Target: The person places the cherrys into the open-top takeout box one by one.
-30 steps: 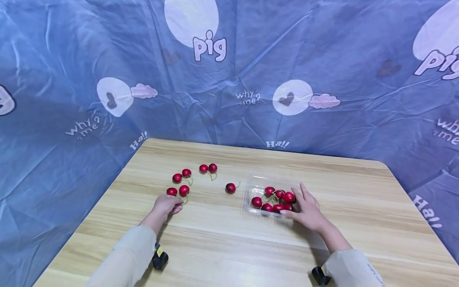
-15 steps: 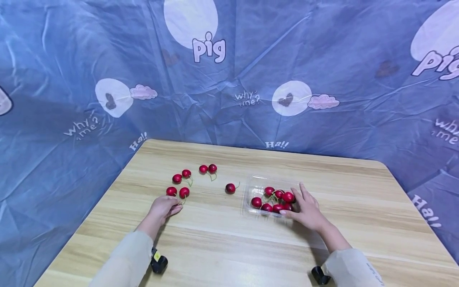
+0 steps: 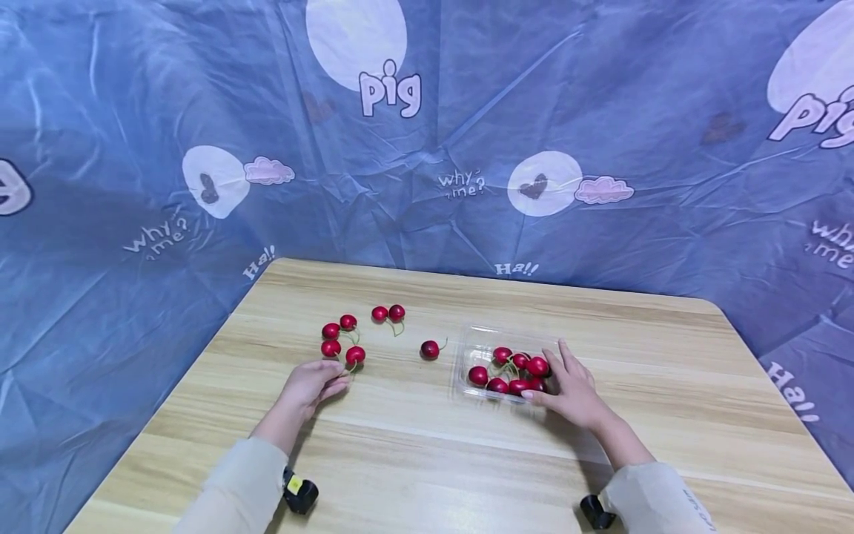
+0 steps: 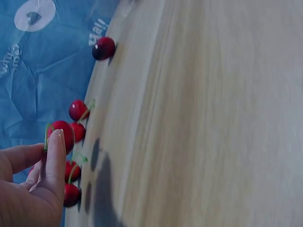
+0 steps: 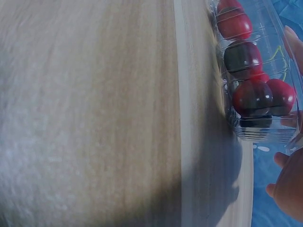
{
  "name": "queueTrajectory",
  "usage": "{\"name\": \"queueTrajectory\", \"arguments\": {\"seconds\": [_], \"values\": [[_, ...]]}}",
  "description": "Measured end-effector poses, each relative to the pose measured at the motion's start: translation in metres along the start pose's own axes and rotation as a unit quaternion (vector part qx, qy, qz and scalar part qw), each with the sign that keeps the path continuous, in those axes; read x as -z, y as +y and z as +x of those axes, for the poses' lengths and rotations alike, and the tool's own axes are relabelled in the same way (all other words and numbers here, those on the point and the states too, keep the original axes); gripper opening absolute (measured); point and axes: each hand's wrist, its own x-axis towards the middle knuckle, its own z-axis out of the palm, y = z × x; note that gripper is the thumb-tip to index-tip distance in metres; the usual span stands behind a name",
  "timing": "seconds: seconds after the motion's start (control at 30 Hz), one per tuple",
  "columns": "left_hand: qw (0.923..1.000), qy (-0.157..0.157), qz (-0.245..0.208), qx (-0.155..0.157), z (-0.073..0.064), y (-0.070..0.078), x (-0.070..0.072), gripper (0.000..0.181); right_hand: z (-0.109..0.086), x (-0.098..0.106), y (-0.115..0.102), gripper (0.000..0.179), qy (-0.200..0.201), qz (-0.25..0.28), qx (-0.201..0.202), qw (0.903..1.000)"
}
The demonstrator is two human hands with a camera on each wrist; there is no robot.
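Your left hand [image 3: 310, 383] pinches 2 cherries [image 3: 356, 356] by their stems, probably to avoid bruising; your right hand [image 3: 574, 394], fingers spread, touches the cherry-filled clear tub [image 3: 477, 345], likely steadying it. Beyond lie 5 loose cherries [image 3: 396, 313].

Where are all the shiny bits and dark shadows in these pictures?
Head view: pale glare on the table near the bottom edge. Left wrist view: a white glint on the lone cherry, a dark shadow low down on the wood. Right wrist view: a broad dark shadow beside the clear box.
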Motion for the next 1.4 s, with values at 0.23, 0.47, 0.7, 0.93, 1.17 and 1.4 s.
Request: {"name": "queueTrajectory", "arguments": {"seconds": [0.23,0.47,0.7,0.93,1.17,1.4], "values": [[0.9994,-0.024,-0.023,-0.002,-0.006,0.006,-0.018,0.031,0.0,0.001,-0.002,0.087,-0.002,0.002,-0.002,1.0],[0.999,-0.038,-0.023,-0.01,-0.01,0.01,-0.035,0.028,0.0,-0.001,0.0,0.087,-0.005,0.005,0.0,1.0],[0.9977,-0.057,-0.03,-0.022,-0.009,0.013,-0.052,0.022,0.0,-0.001,0.003,0.088,-0.004,0.01,0.0,0.9999],[0.9953,-0.088,-0.031,-0.024,-0.013,0.018,-0.069,0.027,0.001,0.0,0.003,0.086,-0.002,0.008,0.002,1.0],[0.9929,-0.113,-0.025,-0.028,-0.015,0.018,-0.082,0.025,0.001,0.0,0.003,0.088,-0.007,0.008,-0.002,0.9999],[0.9866,-0.154,-0.03,-0.044,-0.014,0.015,-0.095,0.019,0.001,0.0,0.003,0.089,-0.006,0.01,-0.002,0.9999]]}}
